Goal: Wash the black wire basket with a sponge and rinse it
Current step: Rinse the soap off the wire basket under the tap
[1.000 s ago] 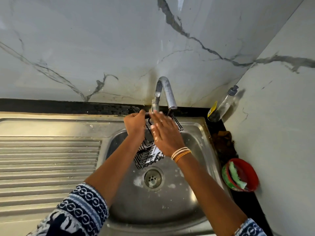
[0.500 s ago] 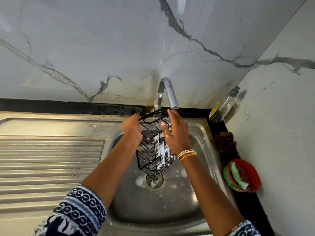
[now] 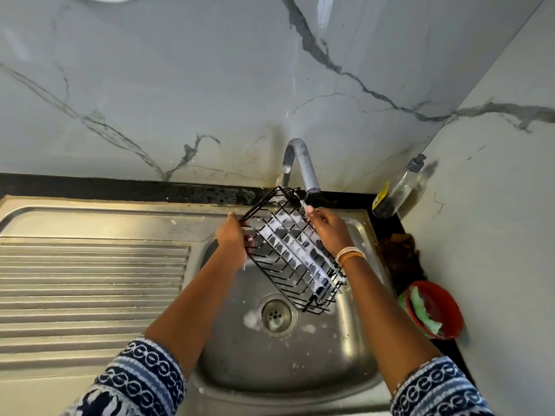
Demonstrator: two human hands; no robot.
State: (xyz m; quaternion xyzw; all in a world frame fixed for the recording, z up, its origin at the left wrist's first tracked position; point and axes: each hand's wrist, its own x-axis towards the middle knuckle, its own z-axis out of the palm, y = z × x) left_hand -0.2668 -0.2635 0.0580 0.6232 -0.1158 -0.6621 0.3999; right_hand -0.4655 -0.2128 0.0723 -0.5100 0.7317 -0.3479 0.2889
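The black wire basket [image 3: 292, 253] hangs tilted over the steel sink [image 3: 303, 364], its open top turned up toward the tap [image 3: 303, 163]. White foam lies along its wires. My left hand [image 3: 232, 240] grips the basket's left rim. My right hand [image 3: 327, 228] holds the right rim just under the spout, where a thin stream of water falls. The green sponge [image 3: 422, 310] lies in a red bowl [image 3: 447, 307] on the counter at the right.
A ribbed steel draining board [image 3: 90, 283] lies left of the basin. A clear soap bottle [image 3: 396, 190] leans in the back right corner. A brown rag [image 3: 399, 250] sits on the black counter beside the sink. Foam rings the drain [image 3: 276, 315].
The basket has been turned from end-up to tilted with its open top facing up. My right hand moved from its front face to its right rim under the spout.
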